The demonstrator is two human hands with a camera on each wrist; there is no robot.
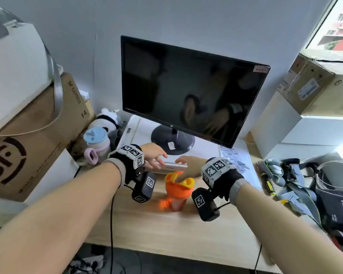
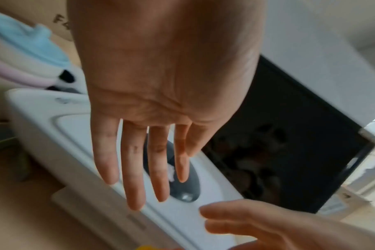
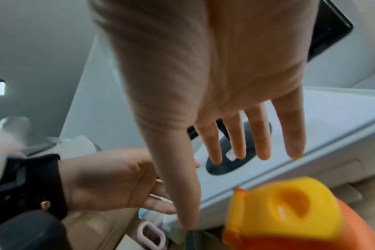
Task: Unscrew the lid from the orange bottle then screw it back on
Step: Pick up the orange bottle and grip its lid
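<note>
The orange bottle (image 1: 176, 196) stands upright on the wooden desk (image 1: 166, 230), its orange-and-yellow lid (image 1: 178, 179) on top. The right wrist view shows the lid (image 3: 289, 208) close at lower right. My left hand (image 1: 155, 156) hovers above and behind the bottle on its left, fingers straight and spread, holding nothing. My right hand (image 1: 188, 164) hovers just over the lid, fingers also extended, palm down. In the wrist views both the left hand (image 2: 148, 160) and the right hand (image 3: 242, 143) show bare palms. Neither hand grips the bottle.
A black monitor (image 1: 190, 89) stands on a white riser (image 1: 166, 166) just behind the hands. A blue-lidded cup (image 1: 96, 142) and plush panda (image 1: 107, 119) sit at left by cardboard boxes (image 1: 28, 139). Straps and gear (image 1: 305, 184) crowd the right side.
</note>
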